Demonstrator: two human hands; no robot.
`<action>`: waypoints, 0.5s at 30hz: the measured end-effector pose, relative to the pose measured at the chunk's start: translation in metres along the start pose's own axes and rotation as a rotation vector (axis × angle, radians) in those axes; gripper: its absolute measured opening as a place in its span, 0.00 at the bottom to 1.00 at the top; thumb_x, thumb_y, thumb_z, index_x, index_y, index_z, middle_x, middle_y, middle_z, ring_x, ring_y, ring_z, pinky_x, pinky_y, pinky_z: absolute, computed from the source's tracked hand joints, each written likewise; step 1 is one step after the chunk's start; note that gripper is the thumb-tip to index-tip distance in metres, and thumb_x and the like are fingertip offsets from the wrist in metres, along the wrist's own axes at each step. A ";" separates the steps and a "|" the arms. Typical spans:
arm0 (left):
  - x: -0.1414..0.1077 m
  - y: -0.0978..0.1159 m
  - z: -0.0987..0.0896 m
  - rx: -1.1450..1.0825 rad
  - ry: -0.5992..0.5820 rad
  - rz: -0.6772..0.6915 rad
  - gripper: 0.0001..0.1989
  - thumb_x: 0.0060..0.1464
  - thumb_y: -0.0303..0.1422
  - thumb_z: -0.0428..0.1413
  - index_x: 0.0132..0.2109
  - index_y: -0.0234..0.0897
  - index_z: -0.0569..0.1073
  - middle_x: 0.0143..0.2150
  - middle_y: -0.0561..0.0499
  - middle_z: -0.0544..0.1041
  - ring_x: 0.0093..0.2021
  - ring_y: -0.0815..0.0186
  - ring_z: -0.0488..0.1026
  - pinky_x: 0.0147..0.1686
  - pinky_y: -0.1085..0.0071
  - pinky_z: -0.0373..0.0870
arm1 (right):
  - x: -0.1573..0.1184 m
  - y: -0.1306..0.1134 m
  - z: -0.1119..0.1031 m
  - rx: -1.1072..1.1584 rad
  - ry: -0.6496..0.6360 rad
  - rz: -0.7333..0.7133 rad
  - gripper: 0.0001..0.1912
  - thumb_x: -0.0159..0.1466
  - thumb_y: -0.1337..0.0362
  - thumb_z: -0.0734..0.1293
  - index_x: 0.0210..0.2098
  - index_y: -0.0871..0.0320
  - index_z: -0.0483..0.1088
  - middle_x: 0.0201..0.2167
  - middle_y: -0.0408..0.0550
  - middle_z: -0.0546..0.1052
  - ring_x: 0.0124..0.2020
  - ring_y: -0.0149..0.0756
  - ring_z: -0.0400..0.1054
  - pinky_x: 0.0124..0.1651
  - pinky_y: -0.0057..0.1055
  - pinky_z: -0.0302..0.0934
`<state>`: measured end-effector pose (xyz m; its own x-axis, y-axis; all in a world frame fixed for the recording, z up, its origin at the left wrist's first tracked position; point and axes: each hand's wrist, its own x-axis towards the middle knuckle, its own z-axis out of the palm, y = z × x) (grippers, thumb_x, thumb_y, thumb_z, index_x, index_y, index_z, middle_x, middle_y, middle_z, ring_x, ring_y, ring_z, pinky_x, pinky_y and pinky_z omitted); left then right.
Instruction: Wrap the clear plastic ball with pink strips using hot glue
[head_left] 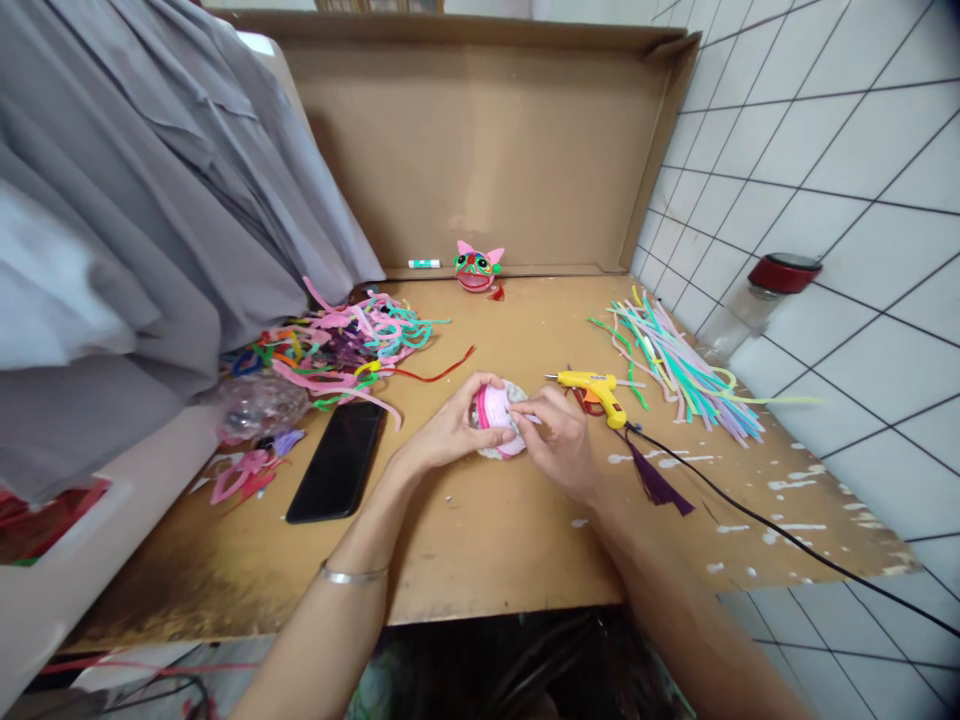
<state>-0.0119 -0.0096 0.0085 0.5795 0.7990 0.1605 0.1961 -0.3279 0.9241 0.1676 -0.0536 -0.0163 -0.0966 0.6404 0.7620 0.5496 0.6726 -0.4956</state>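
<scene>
A round pink and white craft piece [495,408], which looks wound with fuzzy pipe cleaners, is held above the middle of the table. My left hand [457,425] grips it from the left, thumb in front and fingers behind. At its right side, my right hand [559,435] is closed in a pinch against the surface. A short bit of pale lilac pipe cleaner [532,418] shows at those fingertips; the rest is covered by the hand. Just beyond my right hand lies a yellow hot glue gun [592,385], its nozzle facing left.
Pipe cleaners [675,365] lie in a bundle at right, with a tangled pile [360,335] at left. A black phone [335,462], purple tassel [660,480], lidded jar [761,300] and finished animal-head figure [475,268] surround the work. The black cord [742,495] runs off right. Cardboard [480,150] stands behind.
</scene>
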 end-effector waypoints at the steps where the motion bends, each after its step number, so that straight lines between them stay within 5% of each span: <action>1: 0.000 -0.001 0.000 0.002 -0.002 0.007 0.28 0.46 0.40 0.65 0.50 0.40 0.61 0.54 0.46 0.69 0.51 0.59 0.69 0.50 0.65 0.68 | 0.000 0.000 0.000 -0.002 0.005 -0.002 0.09 0.65 0.68 0.62 0.38 0.55 0.74 0.31 0.46 0.72 0.32 0.33 0.68 0.36 0.30 0.65; 15: -0.001 -0.002 0.000 0.036 -0.006 0.021 0.28 0.48 0.41 0.63 0.52 0.39 0.63 0.53 0.46 0.69 0.50 0.59 0.69 0.49 0.66 0.69 | 0.001 -0.002 0.001 -0.025 0.033 -0.009 0.08 0.66 0.67 0.62 0.35 0.55 0.74 0.28 0.45 0.72 0.30 0.33 0.68 0.33 0.29 0.63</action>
<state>-0.0130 -0.0098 0.0066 0.5888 0.7885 0.1777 0.2117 -0.3626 0.9076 0.1656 -0.0538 -0.0147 -0.0740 0.6213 0.7801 0.5694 0.6685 -0.4784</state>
